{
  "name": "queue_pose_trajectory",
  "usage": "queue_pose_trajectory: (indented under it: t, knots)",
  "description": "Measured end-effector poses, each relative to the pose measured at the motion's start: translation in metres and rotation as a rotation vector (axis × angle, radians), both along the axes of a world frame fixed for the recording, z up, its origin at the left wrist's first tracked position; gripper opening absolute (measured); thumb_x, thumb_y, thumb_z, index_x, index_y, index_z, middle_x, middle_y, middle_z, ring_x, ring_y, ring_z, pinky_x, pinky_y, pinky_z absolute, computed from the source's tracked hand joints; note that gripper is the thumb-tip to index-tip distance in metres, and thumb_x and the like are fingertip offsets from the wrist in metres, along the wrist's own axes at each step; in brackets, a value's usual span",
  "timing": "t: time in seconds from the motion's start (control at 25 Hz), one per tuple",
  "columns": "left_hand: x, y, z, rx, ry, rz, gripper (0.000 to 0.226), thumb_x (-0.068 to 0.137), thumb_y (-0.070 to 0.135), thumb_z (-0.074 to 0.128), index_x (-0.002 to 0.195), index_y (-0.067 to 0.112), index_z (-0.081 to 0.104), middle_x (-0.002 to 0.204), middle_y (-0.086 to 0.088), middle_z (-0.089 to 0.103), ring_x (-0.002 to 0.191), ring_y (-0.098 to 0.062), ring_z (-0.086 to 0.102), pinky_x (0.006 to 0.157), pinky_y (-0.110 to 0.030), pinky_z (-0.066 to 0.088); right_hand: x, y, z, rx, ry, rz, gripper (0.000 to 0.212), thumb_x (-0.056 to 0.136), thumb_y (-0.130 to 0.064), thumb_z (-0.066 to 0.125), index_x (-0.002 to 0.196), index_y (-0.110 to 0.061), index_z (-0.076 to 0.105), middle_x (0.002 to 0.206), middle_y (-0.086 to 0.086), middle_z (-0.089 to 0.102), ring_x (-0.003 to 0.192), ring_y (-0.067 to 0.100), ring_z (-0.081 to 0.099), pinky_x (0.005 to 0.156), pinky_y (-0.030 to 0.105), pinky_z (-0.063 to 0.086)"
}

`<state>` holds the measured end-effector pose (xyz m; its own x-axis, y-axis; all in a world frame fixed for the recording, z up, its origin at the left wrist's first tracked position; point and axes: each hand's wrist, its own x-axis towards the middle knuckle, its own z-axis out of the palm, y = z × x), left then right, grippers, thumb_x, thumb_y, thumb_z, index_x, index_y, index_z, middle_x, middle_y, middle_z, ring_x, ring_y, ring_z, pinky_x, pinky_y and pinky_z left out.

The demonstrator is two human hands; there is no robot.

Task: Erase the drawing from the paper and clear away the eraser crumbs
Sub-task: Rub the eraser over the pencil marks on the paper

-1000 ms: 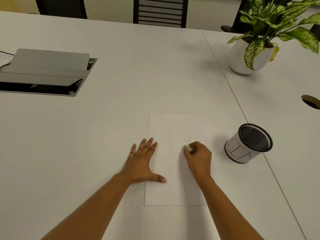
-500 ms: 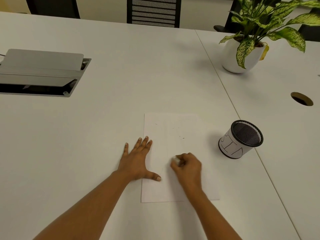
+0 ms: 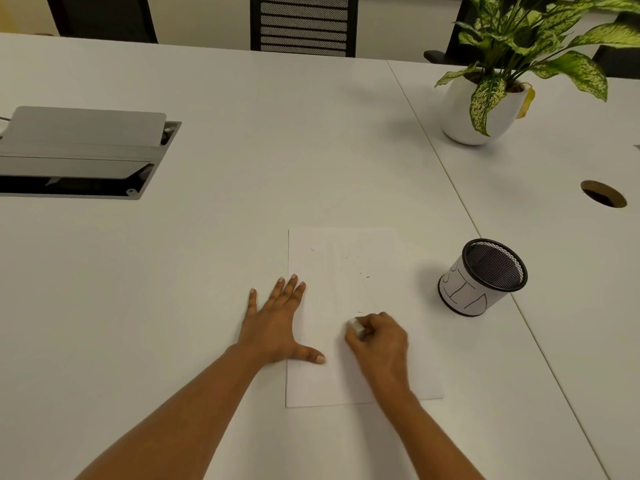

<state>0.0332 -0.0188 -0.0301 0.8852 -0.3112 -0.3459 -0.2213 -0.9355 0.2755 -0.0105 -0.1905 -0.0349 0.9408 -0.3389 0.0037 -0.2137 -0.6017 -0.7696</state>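
Note:
A white sheet of paper (image 3: 349,271) lies flat on the white table in front of me. My left hand (image 3: 275,325) presses flat on the paper's left edge, fingers spread. My right hand (image 3: 379,341) is closed on a small white eraser (image 3: 356,326), whose tip touches the lower middle of the sheet. A few dark eraser crumbs (image 3: 364,277) are scattered over the upper half of the paper. Only faint marks of the drawing show on the sheet.
A black mesh pen cup (image 3: 483,277) wrapped in lettered paper stands right of the sheet. A potted plant (image 3: 485,109) sits far right. A grey cable box with raised lid (image 3: 79,150) is at the left, a cable hole (image 3: 603,193) at the right. Chairs stand behind.
My right hand slid the eraser down the paper from its middle toward me, then stayed near the lower middle. The left hand kept pressing the left edge.

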Motion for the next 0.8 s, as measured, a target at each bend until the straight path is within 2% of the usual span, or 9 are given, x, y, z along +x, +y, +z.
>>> queue_pose_trajectory:
  t: [0.08,0.16,0.24,0.4,0.48,0.6,0.68,0.8]
  knots:
    - [0.0,0.0,0.0,0.001,-0.005,-0.006,0.142,0.031,0.094,0.035,0.144,0.024,-0.018,0.149,0.01,-0.027,0.131,-0.005,-0.028,0.11,-0.051,-0.015,0.006,-0.022,0.005,0.03,-0.017,-0.129,0.007,0.076,-0.011,0.066,0.071,-0.006,0.065,0.072,0.007,0.058,0.065,0.022,0.055,0.061,0.024,0.039]
    - [0.0,0.0,0.0,0.006,0.005,-0.004,0.137,0.042,0.089,0.047,0.143,0.023,-0.018,0.148,0.01,-0.028,0.134,-0.007,-0.026,0.109,-0.05,-0.016,0.009,-0.026,0.008,0.064,-0.025,-0.209,0.009,0.077,-0.01,0.064,0.068,-0.007,0.063,0.075,0.011,0.06,0.066,0.023,0.055,0.057,0.02,0.038]
    - [-0.001,0.0,0.0,0.007,0.002,0.001,0.132,0.051,0.082,0.056,0.143,0.023,-0.018,0.15,0.009,-0.027,0.138,-0.009,-0.024,0.108,-0.049,-0.016,0.008,-0.013,0.009,0.061,-0.011,-0.171,0.008,0.077,-0.01,0.064,0.071,-0.005,0.064,0.075,0.009,0.059,0.066,0.021,0.054,0.055,0.016,0.034]
    - [-0.001,-0.001,-0.001,0.007,-0.005,0.011,0.131,0.052,0.082,0.056,0.144,0.023,-0.018,0.151,0.008,-0.025,0.138,-0.01,-0.023,0.109,-0.05,-0.016,-0.007,0.025,0.001,0.031,0.013,0.106,0.006,0.074,-0.01,0.068,0.073,-0.006,0.065,0.07,0.004,0.057,0.062,0.015,0.054,0.056,0.013,0.037]
    - [-0.001,0.0,-0.001,0.008,-0.007,0.006,0.131,0.052,0.082,0.056,0.144,0.023,-0.018,0.151,0.008,-0.025,0.138,-0.009,-0.023,0.109,-0.049,-0.016,0.0,0.013,0.001,0.009,0.007,0.077,0.006,0.075,-0.012,0.068,0.074,-0.007,0.066,0.069,0.002,0.056,0.061,0.014,0.053,0.056,0.011,0.036]
    - [-0.001,0.001,-0.001,0.006,-0.008,0.002,0.131,0.053,0.082,0.056,0.144,0.023,-0.018,0.151,0.009,-0.026,0.137,-0.009,-0.024,0.109,-0.049,-0.017,0.018,-0.021,0.006,0.008,-0.007,-0.105,0.007,0.077,-0.013,0.066,0.075,-0.006,0.067,0.076,0.009,0.06,0.068,0.022,0.056,0.061,0.022,0.038]
    - [-0.001,0.001,-0.001,0.009,-0.009,0.003,0.131,0.053,0.082,0.056,0.144,0.024,-0.018,0.151,0.009,-0.026,0.137,-0.008,-0.025,0.109,-0.049,-0.017,0.024,-0.029,0.009,0.042,-0.016,-0.182,0.008,0.08,-0.012,0.063,0.076,-0.006,0.065,0.081,0.011,0.061,0.07,0.02,0.055,0.058,0.019,0.036]
    - [0.0,0.0,-0.002,0.013,-0.013,0.007,0.131,0.053,0.082,0.055,0.144,0.023,-0.018,0.151,0.009,-0.026,0.137,-0.009,-0.024,0.11,-0.05,-0.016,0.019,-0.002,0.008,0.035,-0.008,-0.122,0.007,0.079,-0.012,0.064,0.076,-0.006,0.064,0.079,0.009,0.06,0.069,0.02,0.055,0.058,0.02,0.035]
